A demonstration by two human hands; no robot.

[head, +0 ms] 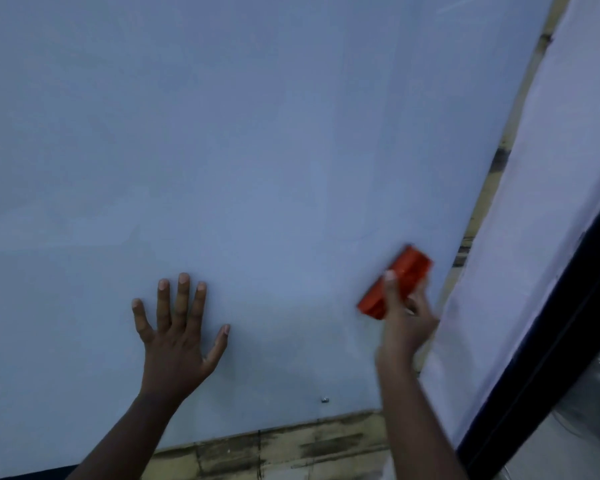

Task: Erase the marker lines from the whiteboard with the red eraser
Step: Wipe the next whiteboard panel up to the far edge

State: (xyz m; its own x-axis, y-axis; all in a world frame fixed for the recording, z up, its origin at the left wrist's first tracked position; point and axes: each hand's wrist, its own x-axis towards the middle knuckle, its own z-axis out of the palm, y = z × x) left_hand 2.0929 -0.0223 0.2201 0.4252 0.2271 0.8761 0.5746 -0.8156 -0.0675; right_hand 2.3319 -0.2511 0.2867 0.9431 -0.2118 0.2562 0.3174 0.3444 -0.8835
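Whiteboard [257, 150], one – left hand [177, 337] pressed flat on it, fingers spread; right hand [404, 320] grips one red eraser [395, 282] against it

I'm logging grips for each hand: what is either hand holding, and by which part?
The right hand grips the red eraser across its middle, thumb over the top. The left hand holds nothing; it lies flat on the whiteboard.

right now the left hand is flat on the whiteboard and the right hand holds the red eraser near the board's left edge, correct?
Not quite. The head view shows the right hand holding the red eraser near the whiteboard's right edge, not its left. The left hand does lie flat on the board, fingers spread.
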